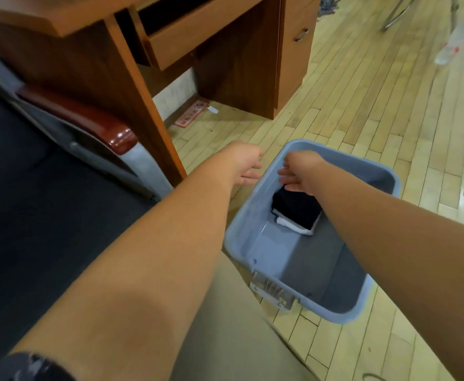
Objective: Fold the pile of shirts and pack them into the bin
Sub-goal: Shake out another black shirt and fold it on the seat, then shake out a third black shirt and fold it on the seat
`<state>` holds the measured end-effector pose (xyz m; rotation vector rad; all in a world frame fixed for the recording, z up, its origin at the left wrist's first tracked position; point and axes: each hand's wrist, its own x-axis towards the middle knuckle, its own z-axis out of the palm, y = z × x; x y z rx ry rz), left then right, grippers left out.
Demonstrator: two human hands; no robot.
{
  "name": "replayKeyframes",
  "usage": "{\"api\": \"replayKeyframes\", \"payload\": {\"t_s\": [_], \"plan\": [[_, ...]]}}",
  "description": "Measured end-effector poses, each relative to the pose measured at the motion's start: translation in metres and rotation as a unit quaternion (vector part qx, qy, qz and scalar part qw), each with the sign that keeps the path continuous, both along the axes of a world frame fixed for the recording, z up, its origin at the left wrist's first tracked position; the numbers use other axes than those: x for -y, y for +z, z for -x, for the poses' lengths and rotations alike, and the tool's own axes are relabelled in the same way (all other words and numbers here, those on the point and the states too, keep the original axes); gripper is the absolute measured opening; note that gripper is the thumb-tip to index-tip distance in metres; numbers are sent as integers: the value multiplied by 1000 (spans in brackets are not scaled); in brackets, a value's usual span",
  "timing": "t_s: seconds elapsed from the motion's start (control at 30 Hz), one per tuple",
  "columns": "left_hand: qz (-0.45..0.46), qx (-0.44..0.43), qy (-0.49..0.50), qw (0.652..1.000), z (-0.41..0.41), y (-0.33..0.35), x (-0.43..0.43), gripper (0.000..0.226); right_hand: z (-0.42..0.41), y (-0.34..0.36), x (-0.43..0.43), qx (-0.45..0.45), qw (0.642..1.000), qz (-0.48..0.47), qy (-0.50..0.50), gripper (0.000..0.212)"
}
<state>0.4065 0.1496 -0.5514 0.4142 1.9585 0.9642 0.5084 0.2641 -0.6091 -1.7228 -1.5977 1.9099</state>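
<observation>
A grey-blue plastic bin [242,237] stands on the wooden floor at my right. Inside it, at the far end, a folded black shirt [297,207] lies on top of a folded white one [294,226]. My right hand [301,171] hovers over the bin just above the black shirt's far edge, fingers loose and holding nothing. My left hand [246,165] hangs beside the bin's left rim, outside it, fingers relaxed and empty. The pile of shirts is not in view.
A wooden desk [132,86] with a pulled-out drawer [198,37] stands ahead. A dark chair [33,202] with a red-brown armrest [93,125] is at my left. My leg in beige trousers [233,325] lies next to the bin. Parquet floor [376,105] extends to the right.
</observation>
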Motion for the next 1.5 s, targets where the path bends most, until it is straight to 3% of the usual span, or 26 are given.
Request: {"api": "replayKeyframes", "payload": {"t_s": [0.4,0.73,1.0,1.3,1.5], "plan": [[-81,-58,156,983,52,91,179,33,91,106,158,-90,981,-45,163,15],[-26,-101,287,952,105,120,384,30,188,154,340,-136,925,-65,348,17],[-36,-68,424,902,125,101,546,47,244,151,490,-120,862,-86,484,15],[-19,-97,532,841,117,94,682,27,273,144,642,-157,784,-53,598,18],[-36,-87,594,799,130,69,729,19,292,122,695,-156,767,-25,621,18]]}}
